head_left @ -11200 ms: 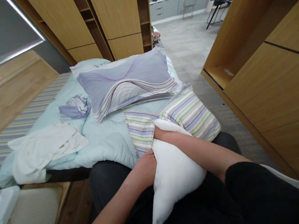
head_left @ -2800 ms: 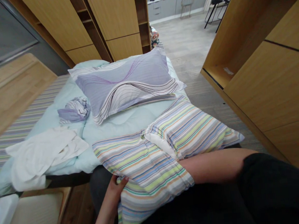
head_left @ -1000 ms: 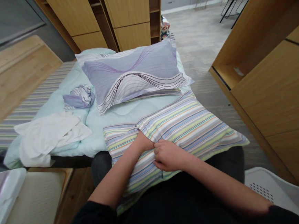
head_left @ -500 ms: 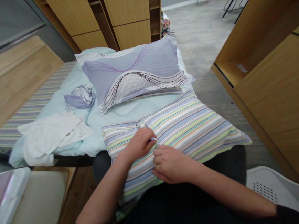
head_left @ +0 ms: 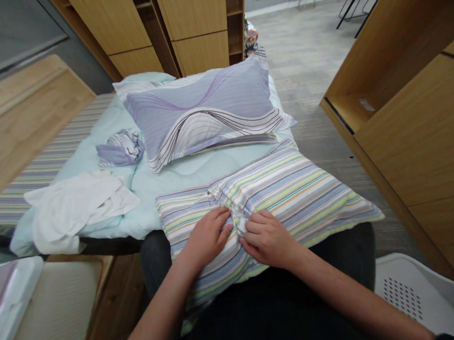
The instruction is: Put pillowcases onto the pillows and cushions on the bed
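Head view: at 6 o'clock, right grip (head_left: 267, 237) now pinches the striped pillowcase (head_left: 303, 190) shut over the pillow (head_left: 241, 224); left grip (head_left: 206, 237) rests alongside, closure unclear.

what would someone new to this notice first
The two hands in the middle draw the eye: the left hand lies on the striped pillow across the person's lap, and beside it the right hand pinches the pillow's bunched cover. Behind them a lilac pillow with wavy lines lies on the pale green bed. A crumpled white cloth lies near the bed's left edge.
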`<move>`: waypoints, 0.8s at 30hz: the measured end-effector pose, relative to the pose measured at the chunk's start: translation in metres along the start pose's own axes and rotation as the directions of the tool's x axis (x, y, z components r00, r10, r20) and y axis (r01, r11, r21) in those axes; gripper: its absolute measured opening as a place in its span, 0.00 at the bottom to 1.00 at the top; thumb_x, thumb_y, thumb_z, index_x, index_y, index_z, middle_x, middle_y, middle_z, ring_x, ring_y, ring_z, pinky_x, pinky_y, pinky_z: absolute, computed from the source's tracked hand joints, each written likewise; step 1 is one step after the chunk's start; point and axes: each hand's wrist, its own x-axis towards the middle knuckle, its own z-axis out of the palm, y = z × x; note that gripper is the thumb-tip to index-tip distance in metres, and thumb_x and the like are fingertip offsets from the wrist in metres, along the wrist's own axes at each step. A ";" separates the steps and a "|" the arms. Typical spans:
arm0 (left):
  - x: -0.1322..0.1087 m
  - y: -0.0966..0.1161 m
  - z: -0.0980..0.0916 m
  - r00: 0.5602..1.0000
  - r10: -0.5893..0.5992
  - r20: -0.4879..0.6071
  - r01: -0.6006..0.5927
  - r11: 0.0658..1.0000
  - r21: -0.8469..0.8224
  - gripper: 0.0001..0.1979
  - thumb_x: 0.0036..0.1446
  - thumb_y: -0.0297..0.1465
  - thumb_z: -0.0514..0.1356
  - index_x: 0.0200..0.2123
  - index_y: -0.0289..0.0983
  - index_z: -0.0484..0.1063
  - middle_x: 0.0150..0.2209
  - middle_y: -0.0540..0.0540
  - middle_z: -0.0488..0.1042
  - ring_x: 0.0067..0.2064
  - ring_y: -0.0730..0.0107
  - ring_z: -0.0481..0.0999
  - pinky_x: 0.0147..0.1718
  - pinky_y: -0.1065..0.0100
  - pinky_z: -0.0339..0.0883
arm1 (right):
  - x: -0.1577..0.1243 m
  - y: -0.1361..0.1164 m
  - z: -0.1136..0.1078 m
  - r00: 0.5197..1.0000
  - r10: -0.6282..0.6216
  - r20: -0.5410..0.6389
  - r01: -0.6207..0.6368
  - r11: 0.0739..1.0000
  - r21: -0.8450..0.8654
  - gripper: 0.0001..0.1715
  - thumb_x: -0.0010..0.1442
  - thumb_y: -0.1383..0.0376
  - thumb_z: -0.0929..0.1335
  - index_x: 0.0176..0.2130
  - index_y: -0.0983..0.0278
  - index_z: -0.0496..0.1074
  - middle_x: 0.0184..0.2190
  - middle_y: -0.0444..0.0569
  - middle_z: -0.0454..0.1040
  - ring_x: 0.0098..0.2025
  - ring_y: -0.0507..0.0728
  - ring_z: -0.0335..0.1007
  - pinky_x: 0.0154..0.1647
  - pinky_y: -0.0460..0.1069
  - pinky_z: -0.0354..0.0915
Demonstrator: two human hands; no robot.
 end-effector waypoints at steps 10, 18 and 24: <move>0.033 -0.048 0.053 0.972 0.078 0.220 -0.146 0.939 0.311 0.28 0.75 0.43 0.54 0.70 0.36 0.71 0.70 0.38 0.72 0.73 0.49 0.65 0.75 0.48 0.52 | 0.005 0.020 0.054 0.887 0.073 0.456 -0.019 0.993 -0.120 0.15 0.70 0.64 0.65 0.44 0.70 0.80 0.42 0.58 0.80 0.46 0.64 0.73 0.53 0.59 0.60; 0.071 -0.041 0.083 0.989 0.013 0.149 -0.048 0.970 0.238 0.24 0.66 0.35 0.62 0.63 0.37 0.78 0.67 0.39 0.75 0.70 0.50 0.71 0.75 0.53 0.56 | 0.010 -0.011 0.019 0.899 -0.104 0.425 0.035 0.985 0.167 0.10 0.61 0.63 0.67 0.28 0.61 0.73 0.27 0.47 0.77 0.31 0.56 0.69 0.40 0.54 0.56; 0.051 -0.023 0.081 0.971 0.093 0.221 -0.115 0.989 0.091 0.28 0.61 0.43 0.68 0.62 0.40 0.80 0.62 0.40 0.79 0.66 0.45 0.74 0.70 0.51 0.65 | -0.024 -0.025 0.046 0.946 -0.239 0.218 0.162 0.934 0.318 0.06 0.49 0.63 0.67 0.25 0.61 0.63 0.22 0.44 0.70 0.29 0.56 0.65 0.39 0.56 0.54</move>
